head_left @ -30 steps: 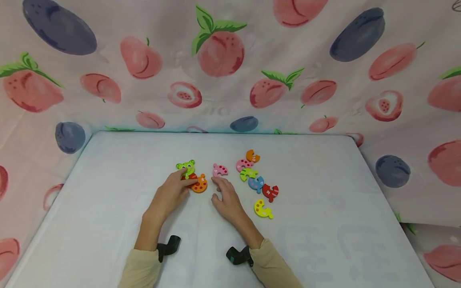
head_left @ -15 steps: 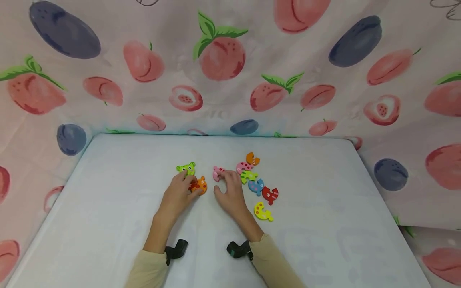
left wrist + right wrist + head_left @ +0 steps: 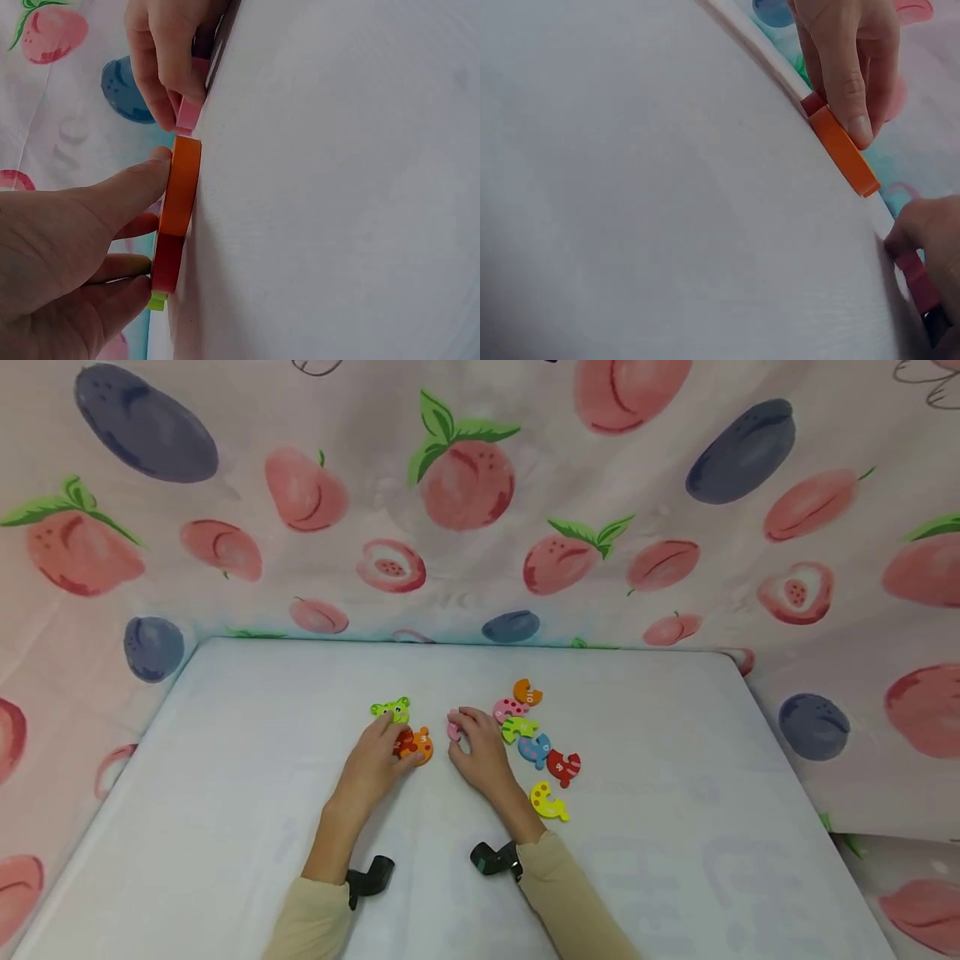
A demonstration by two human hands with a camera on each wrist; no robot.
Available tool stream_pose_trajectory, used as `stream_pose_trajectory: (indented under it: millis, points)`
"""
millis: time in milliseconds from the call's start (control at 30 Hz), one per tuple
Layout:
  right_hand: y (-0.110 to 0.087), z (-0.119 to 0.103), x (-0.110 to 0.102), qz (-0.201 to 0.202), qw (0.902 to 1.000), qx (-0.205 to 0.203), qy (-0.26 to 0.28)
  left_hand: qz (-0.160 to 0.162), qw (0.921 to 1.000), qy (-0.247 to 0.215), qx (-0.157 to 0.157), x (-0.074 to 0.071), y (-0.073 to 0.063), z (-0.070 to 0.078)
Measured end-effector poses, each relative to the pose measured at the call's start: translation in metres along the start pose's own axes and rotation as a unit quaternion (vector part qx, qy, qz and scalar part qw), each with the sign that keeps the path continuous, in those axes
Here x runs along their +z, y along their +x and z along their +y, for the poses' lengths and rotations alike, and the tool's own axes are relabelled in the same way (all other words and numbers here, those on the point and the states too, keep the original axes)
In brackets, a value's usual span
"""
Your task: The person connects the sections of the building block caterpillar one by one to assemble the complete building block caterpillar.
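My left hand [image 3: 372, 762] rests on a small joined group of flat puzzle pieces: a green animal-head piece [image 3: 391, 707], a red piece [image 3: 168, 264] and an orange spotted piece [image 3: 424, 747]. Its thumb touches the top of the orange piece, while the other fingers lie over the red and green ones and partly hide them. A little to the right, my right hand [image 3: 482, 755] pinches a pink puzzle piece [image 3: 453, 729] between thumb and fingers, covering most of it. In the left wrist view the pink piece [image 3: 190, 114] appears close to the orange piece's edge.
Right of my right hand, a curved row of puzzle pieces runs from an orange piece [image 3: 527, 692] through pink, green [image 3: 518, 729] and blue [image 3: 535, 750] to a red one [image 3: 564, 767]. A yellow piece [image 3: 549, 802] lies nearer. All lie on a white-covered table [image 3: 675, 860].
My right hand has moved from beside the pink piece to over it and now grips it. The left hand's fingers have shifted, with the thumb now on the orange piece.
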State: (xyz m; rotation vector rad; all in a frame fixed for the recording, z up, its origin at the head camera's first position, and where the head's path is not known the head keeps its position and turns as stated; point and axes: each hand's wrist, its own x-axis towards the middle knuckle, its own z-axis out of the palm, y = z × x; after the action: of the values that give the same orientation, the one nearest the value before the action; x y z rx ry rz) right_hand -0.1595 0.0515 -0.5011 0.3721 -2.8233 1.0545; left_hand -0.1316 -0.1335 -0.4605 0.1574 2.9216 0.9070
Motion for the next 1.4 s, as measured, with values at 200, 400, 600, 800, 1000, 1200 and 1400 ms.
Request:
stream_pose_trajectory:
  millis: [200, 400, 600, 800, 1000, 1200, 1400]
  points:
    - [-0.0053, 0.0002, 0.0035, 0.042, 0.9969, 0.015, 0.065, -0.005, 1.0000, -0.006, -0.006, 0.0006, 0.0004, -0.0029]
    - [-0.0091, 0.0036, 0.0025, 0.072, 0.9869, 0.055, 0.134, -0.012, 0.9999, -0.007, 0.001, 0.0045, 0.0008, -0.0015]
    - [-0.0094, 0.0027, 0.0016, 0.050, 0.9950, 0.036, 0.079, -0.005, 1.0000, -0.003, 0.002, 0.0068, 0.0005, -0.0014]
    - [-0.0070, 0.0001, 0.0005, 0.049, 0.9969, 0.022, 0.057, 0.004, 1.0000, 0.006, 0.005, 0.0045, -0.0001, -0.0016]
    - [-0.0051, -0.0021, -0.0005, 0.011, 0.9996, 0.004, 0.024, 0.005, 0.9999, 0.014, 0.005, 0.0026, -0.0007, -0.0022]
    - [-0.0067, -0.0044, -0.0014, -0.030, 0.9995, 0.001, 0.011, 0.004, 0.9999, 0.013, 0.006, 0.0024, -0.0017, -0.0033]
    - [-0.0066, -0.0034, 0.0006, -0.025, 0.9996, -0.010, -0.001, 0.008, 0.9999, 0.013, 0.009, 0.0022, -0.0016, -0.0039]
